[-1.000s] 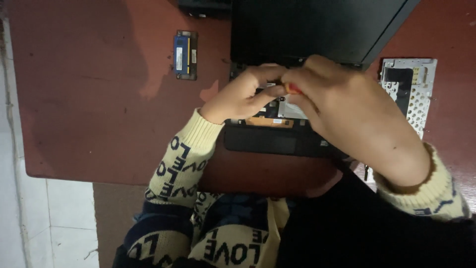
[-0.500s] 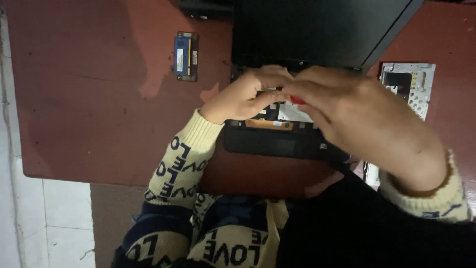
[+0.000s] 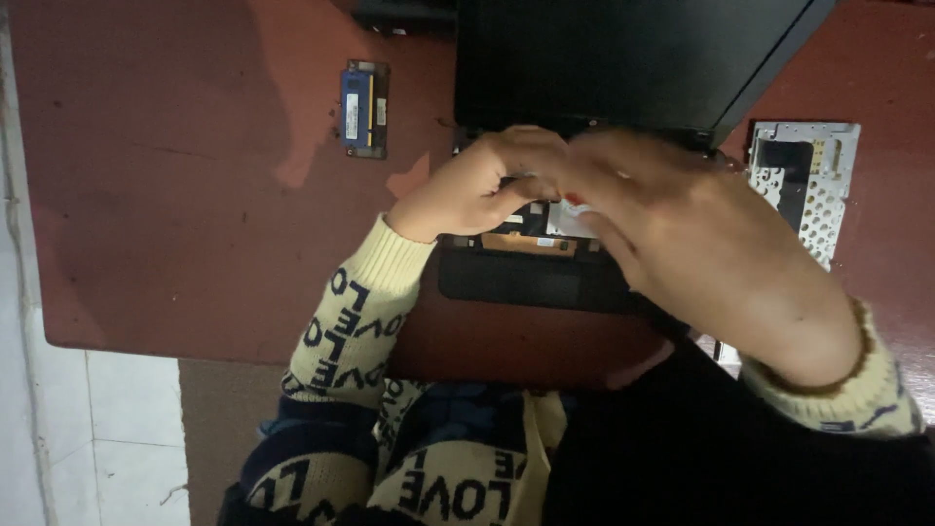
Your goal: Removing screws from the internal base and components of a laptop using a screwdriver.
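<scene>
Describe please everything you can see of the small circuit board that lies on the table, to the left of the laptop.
The small circuit board is a flat, narrow rectangle that lies flat on the reddish-brown table, its long side pointing away from the person. It has a blue face, a white label and a dark border or chips along its edges; finer detail is too small to tell. It rests apart from the open laptop, and neither hand touches it.

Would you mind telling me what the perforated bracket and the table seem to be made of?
Bracket: probably thin sheet metal, pale silver and matte, with punched holes. Table: likely wood or board under reddish-brown paint; worn pale patches suggest a coating, but the core cannot be told.
</scene>
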